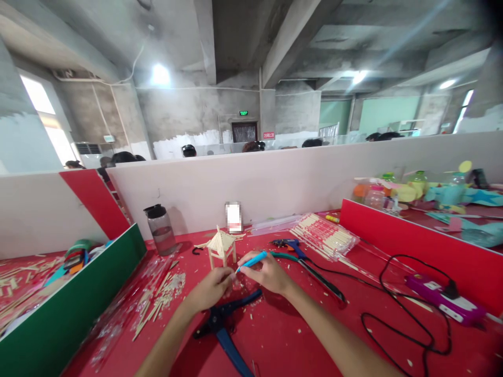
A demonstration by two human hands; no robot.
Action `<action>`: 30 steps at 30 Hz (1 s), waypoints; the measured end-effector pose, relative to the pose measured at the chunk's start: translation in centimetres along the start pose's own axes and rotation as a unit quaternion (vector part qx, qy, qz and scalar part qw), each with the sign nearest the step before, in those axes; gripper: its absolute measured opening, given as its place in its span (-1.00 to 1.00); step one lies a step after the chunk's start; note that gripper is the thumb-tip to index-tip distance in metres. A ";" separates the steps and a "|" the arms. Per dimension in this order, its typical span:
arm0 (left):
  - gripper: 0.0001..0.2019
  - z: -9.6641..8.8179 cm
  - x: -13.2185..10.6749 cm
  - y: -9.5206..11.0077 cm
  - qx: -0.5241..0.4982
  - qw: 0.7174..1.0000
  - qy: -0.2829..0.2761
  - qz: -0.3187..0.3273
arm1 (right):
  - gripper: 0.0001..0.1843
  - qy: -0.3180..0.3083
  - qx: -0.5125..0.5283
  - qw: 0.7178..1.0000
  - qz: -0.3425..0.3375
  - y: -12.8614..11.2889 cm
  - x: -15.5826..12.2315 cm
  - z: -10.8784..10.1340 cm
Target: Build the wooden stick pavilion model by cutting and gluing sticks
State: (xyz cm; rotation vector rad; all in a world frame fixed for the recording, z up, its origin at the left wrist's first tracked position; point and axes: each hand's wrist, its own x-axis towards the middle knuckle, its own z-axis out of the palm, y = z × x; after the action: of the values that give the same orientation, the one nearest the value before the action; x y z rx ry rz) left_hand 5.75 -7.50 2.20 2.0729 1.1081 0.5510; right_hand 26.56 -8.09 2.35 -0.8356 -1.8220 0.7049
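My right hand [267,272] is closed around a light blue knife-like tool [251,260], its tip pointing left and down toward my left hand. My left hand [210,289] pinches something small I cannot make out, fingers curled, right beside the tool's tip. Just behind both hands stands a small pavilion model [221,246] built of wooden sticks on the red table [298,335]. Blue-handled pliers [226,327] lie on the table under my left wrist.
A dark-lidded clear bottle [160,229] stands at the back left. Loose sticks [157,303] and plastic wrappers lie left. A bundle of packed chopsticks [324,236], a blue glue gun [291,245], a purple power strip [444,298] with black cable sit right. Green and red dividers flank the table.
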 end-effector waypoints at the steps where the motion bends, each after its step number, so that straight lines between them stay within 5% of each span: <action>1: -0.55 0.0 0.0 0.0 -0.001 1.000 -0.003 0.004 | -0.83 -0.003 0.001 1.000 -0.004 0.0 0.0 0.0; 30: -0.54 0.0 0.2 -0.6 -0.019 1.000 -0.010 0.020 | -0.89 -0.007 0.007 0.999 -0.045 0.6 0.0 0.2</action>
State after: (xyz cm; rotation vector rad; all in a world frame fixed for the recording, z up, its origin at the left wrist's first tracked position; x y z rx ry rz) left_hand 5.52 -7.14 1.69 2.0681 1.0380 0.5650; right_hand 26.51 -7.73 1.83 -0.7357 -1.8532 0.6658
